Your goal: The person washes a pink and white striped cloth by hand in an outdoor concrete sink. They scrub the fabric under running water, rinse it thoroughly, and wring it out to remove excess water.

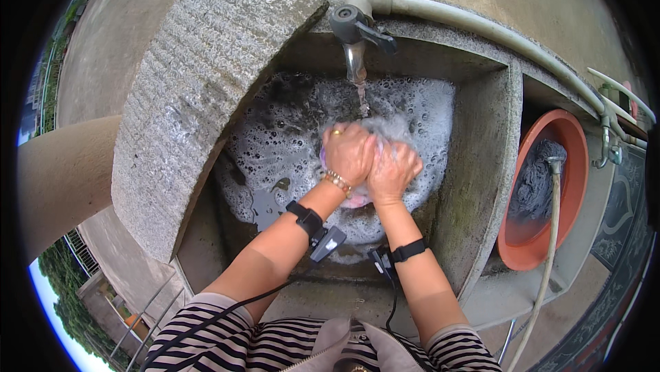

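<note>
My left hand [349,153], with a bead bracelet at the wrist and a ring, is closed on a wet cloth [358,200]. Pressed against it on the right, my right hand [393,170] grips the same cloth. Pink and purple bits of the fabric show around the fingers; most of it is hidden by my hands and suds. Both hands are just below the running tap [356,55], whose water falls at their far side. Foamy water [289,153] lies around them in a concrete sink [472,166].
A ribbed stone washboard slab [206,83] overhangs the sink's left side. Right of the partition, an orange-brown plastic basin [577,207] holds dark wet fabric [536,181] and water. A hose [549,238] runs over its rim. Black cables hang from both wrist-strapped devices.
</note>
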Tool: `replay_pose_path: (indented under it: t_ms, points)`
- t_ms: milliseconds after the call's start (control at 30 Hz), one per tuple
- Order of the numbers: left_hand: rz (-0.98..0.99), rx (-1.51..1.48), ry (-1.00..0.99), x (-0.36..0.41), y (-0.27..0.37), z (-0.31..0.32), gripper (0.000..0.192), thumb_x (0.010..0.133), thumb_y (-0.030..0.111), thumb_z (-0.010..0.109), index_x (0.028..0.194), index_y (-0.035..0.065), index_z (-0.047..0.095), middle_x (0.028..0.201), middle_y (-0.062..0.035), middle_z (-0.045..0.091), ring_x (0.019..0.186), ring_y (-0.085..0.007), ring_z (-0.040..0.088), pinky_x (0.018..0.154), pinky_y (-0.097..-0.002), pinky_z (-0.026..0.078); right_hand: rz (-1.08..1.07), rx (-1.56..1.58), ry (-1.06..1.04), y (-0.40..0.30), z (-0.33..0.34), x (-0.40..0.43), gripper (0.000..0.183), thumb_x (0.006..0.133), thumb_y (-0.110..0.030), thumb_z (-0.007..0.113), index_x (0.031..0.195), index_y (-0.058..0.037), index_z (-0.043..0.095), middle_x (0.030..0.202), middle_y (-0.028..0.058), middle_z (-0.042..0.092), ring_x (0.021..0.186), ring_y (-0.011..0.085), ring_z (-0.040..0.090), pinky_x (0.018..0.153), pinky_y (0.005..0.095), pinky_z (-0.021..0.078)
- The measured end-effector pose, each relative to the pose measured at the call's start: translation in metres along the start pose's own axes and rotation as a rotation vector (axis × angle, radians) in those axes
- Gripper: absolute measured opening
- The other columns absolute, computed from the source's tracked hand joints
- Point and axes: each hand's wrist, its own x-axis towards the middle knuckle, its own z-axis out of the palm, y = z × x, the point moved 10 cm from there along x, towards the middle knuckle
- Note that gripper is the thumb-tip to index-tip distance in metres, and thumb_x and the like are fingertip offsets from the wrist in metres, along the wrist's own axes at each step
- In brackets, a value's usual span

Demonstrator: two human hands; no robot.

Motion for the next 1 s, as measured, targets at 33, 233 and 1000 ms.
replay_pose_path:
  t_ms: [33,233,1000]
  points:
    - [-0.035,-0.016,0.043,0.013,-0.008,0.000,0.024,0.082,0.019,0.046,0.068,0.0060,0.060,0.073,-0.0091,0.058,0.077,-0.0303,0.051,0.073,-0.0409,0.037,0.010,-0.026,-0.018,-0.003,0.000,0.013,0.025,0.081,-0.032,0.051,0.082,-0.0095,0.063,0.087,0.0087,0.053,0.088,0.0280,0.046,0.080,0.0456,0.0315]
    - [-0.392,-0.555,0.046,0.036,-0.051,-0.006,0.033,0.086,0.024,0.053,0.063,0.0012,0.057,0.063,-0.0051,0.057,0.057,-0.0193,0.050,0.058,-0.0326,0.039,-0.027,0.284,-0.005,-0.013,-0.031,0.040,0.025,0.079,-0.032,0.056,0.082,-0.0078,0.061,0.085,0.0102,0.052,0.084,0.0279,0.048,0.079,0.0412,0.0328]
    - [-0.029,0.015,0.092,0.020,-0.015,-0.009,0.023,0.076,0.027,0.055,0.075,0.0059,0.062,0.084,-0.0074,0.056,0.087,-0.0290,0.049,0.077,-0.0467,0.036,-0.055,0.050,0.001,-0.009,-0.007,0.037,0.025,0.076,-0.028,0.055,0.091,-0.0101,0.062,0.108,0.0133,0.051,0.102,0.0320,0.042,0.091,0.0508,0.0251]
